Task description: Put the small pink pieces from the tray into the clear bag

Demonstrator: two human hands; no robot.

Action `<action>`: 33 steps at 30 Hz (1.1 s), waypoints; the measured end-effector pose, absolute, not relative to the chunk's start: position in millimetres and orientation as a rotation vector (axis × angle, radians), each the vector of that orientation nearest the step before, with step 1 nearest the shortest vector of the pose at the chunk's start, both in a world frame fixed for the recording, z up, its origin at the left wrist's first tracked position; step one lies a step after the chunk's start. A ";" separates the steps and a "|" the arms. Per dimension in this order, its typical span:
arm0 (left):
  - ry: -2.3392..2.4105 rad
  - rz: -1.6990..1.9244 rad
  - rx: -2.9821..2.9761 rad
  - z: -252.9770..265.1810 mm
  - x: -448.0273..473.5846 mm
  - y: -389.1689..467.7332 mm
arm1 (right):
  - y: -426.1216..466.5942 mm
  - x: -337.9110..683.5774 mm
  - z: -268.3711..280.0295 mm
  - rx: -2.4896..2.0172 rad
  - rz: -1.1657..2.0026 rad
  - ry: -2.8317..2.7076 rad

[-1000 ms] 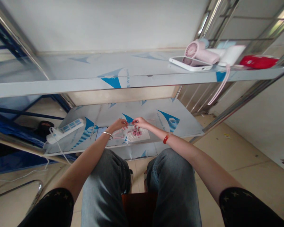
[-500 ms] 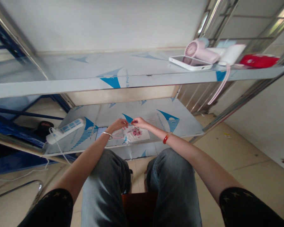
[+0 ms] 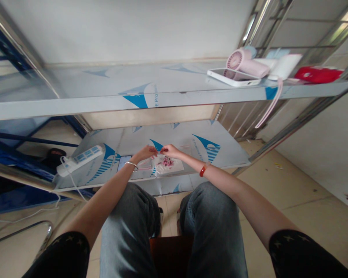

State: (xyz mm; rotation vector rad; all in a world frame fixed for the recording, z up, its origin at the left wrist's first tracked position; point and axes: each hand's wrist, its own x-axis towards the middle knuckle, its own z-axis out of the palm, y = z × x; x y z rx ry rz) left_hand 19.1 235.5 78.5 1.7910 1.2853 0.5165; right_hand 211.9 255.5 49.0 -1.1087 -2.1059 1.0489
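Above the lower shelf (image 3: 174, 135), my left hand (image 3: 146, 153) and my right hand (image 3: 171, 150) meet almost fingertip to fingertip. Both have their fingers pinched, and whatever is between them is too small to make out. Just below my right hand lies a clear plastic bag (image 3: 162, 168), with a cluster of pink and dark red beads (image 3: 168, 161) on or in it; I cannot tell which. A phone (image 3: 123, 161) lies flat beside my left wrist, partly covered by it.
A white power strip (image 3: 80, 160) with a cable sits at the shelf's left end. The upper shelf (image 3: 98, 83) holds a white-framed tablet or phone (image 3: 234, 77), a pink handheld fan (image 3: 246, 63) with a hanging strap, and a red pouch (image 3: 317, 74).
My fingertips have shifted very slightly and stay pinched close together. The bag, beads and other things have kept their places.
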 end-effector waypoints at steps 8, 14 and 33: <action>1.315 0.421 1.834 78.7 22.2 235.1 | 256.0 210.9 45.5 -1.109 1.061 -2.133; 1.293 0.443 1.804 77.0 24.8 233.8 | 251.1 208.1 53.1 -1.165 1.056 -2.148; 1.309 0.397 1.803 73.7 22.3 235.9 | 243.9 208.5 56.3 -1.133 1.082 -2.162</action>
